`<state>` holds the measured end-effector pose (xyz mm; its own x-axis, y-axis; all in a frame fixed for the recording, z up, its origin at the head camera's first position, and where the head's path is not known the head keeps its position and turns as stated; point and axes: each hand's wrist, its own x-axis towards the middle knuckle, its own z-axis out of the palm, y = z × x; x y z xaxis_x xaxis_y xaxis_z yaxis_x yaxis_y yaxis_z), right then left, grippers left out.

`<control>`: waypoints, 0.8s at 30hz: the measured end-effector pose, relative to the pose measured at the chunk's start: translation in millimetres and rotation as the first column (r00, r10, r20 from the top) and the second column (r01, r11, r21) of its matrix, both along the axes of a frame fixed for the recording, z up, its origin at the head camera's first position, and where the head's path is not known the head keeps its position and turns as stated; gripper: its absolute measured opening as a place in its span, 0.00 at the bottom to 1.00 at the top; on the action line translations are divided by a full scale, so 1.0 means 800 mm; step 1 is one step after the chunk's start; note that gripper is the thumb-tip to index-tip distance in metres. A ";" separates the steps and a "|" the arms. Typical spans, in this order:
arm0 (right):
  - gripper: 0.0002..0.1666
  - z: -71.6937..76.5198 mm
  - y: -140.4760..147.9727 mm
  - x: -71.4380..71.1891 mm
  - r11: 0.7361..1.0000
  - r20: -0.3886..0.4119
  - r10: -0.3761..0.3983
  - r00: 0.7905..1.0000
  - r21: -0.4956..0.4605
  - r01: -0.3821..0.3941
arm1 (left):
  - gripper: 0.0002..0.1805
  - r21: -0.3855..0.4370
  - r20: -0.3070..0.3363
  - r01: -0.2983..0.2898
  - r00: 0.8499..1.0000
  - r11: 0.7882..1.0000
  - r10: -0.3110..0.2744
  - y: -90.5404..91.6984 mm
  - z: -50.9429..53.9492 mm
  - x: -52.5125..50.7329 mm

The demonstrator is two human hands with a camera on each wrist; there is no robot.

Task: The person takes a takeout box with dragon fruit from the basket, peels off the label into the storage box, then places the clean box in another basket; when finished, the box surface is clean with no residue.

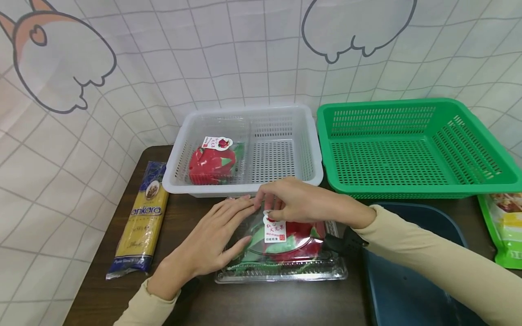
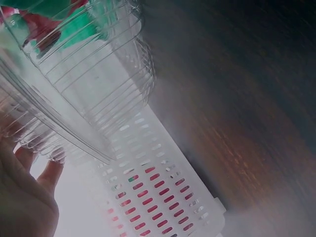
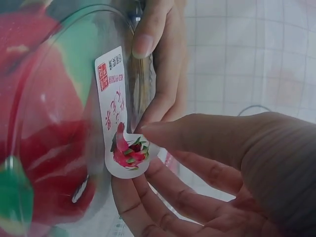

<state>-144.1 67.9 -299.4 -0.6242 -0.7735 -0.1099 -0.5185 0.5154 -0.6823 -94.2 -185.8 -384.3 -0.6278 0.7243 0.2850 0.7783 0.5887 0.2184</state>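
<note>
A clear plastic clamshell box (image 1: 261, 273) of red and green dragon fruit lies on the dark table (image 1: 195, 303). On its lid is a white dragon fruit label (image 1: 275, 232). My right hand (image 1: 299, 201) reaches over the lid and pinches the label's rounded end; in the right wrist view the thumb is on the label (image 3: 114, 108) and fingers lie behind it. With fairly straight fingers, my left hand (image 1: 210, 235) rests along the box's left and far side. The left wrist view shows its fingertips (image 2: 49, 173) against the ribbed clear plastic (image 2: 103, 74).
Behind the box stands a white basket (image 1: 244, 189) holding another clear box of dragon fruit (image 1: 212, 163). A green basket (image 1: 408, 188) is to its right. A dark blue bin (image 1: 403, 290) sits at right, a green packet (image 1: 509, 244) beyond. A yellow pasta packet (image 1: 142, 222) lies left.
</note>
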 end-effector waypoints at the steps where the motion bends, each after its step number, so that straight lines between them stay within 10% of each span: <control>1: 0.12 0.000 0.000 0.001 1.000 -0.004 -0.002 1.000 0.003 0.002 | 0.34 0.000 0.001 0.000 1.000 1.000 0.000 0.000 0.000 0.000; 24: 0.07 0.016 0.013 0.044 0.993 -0.254 0.065 0.965 -0.079 -0.088 | 0.35 -0.001 0.034 -0.009 0.999 1.000 0.009 0.000 0.001 0.000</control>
<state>-108.8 78.4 -286.6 -0.5618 -0.8194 0.1135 -0.7141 0.4111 -0.5666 -94.1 -185.9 -383.8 -0.6436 0.7188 0.2630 0.7652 0.5957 0.2444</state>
